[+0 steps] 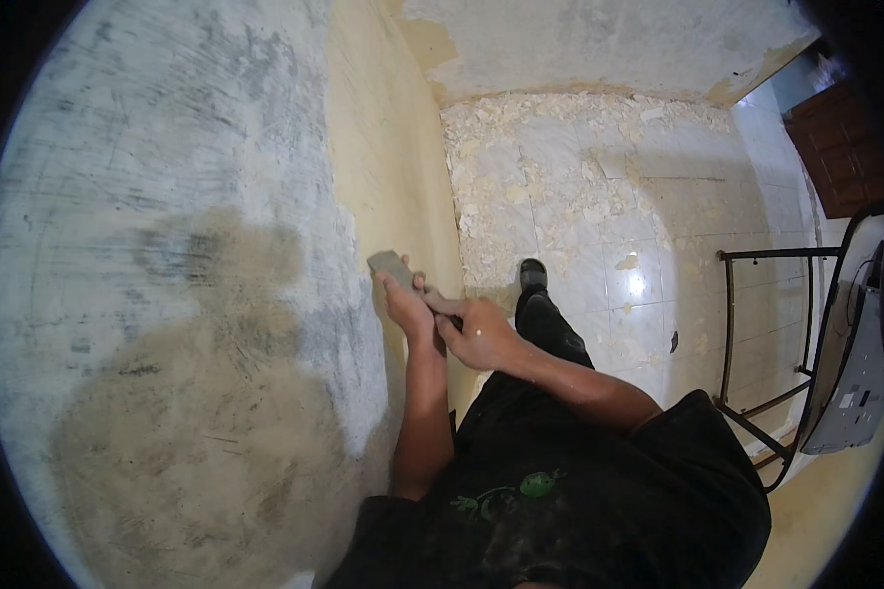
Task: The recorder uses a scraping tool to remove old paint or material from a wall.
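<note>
A scraper with a broad flat greyish blade (pixel 389 266) is held against or close to the wall, at the edge between bare grey-white plaster (pixel 265 147) and a yellow painted strip (pixel 383 147). My left hand (pixel 409 305) is closed around the blade end, its fingers curling over the far side. Just below and to the right, my right hand (pixel 482 335) grips the handle. Whether the blade touches the wall cannot be told.
Peeled paint flakes (pixel 486 169) litter the tiled floor (pixel 707 213) along the wall's foot. My sandalled foot (pixel 532 274) stands near them. On the right are a black metal frame (pixel 729 324) with a grey panel (pixel 851 383) and a brown wooden door (pixel 840 147).
</note>
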Demonstrator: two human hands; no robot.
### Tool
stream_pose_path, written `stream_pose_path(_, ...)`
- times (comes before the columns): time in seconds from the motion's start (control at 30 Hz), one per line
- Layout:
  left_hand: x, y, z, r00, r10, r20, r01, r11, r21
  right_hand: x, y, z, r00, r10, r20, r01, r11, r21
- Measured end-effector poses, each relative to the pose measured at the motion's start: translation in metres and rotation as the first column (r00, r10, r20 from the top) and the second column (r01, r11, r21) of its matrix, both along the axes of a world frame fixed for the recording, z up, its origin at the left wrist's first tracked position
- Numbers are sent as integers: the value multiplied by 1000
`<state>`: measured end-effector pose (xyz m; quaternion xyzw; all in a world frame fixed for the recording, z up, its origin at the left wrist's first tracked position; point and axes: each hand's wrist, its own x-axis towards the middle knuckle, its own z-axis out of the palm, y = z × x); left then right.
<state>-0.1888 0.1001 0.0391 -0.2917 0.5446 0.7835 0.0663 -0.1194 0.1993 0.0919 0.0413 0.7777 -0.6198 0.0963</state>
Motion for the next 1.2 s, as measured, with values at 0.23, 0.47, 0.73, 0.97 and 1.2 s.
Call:
stream_pose_path(0.23, -1, 6, 16, 999, 52, 2, -52, 996, -71, -8, -3, -7, 998, -14, -68, 16, 1000, 20)
stream_pose_path(0.47, 19, 2, 16, 988, 155, -4, -154, 983, -97, 11, -12, -41, 999, 33, -6, -32, 913, -406)
stream_pose_path(0.73, 21, -2, 16, 993, 115, 24, -111, 986, -125, 9, -20, -46, 1000, 28, 2, -24, 884, -466)
stream_pose_path(0.97, 21, -6, 18, 993, 102, 61, -95, 989, -112, 11, -27, -58, 998, 24, -57, -43, 937, -347)
stream_pose_path(1.2, 16, -8, 8, 992, 125, 25, -120, 983, -139, 6, -20, -45, 995, 8, -95, -38, 946, -322)
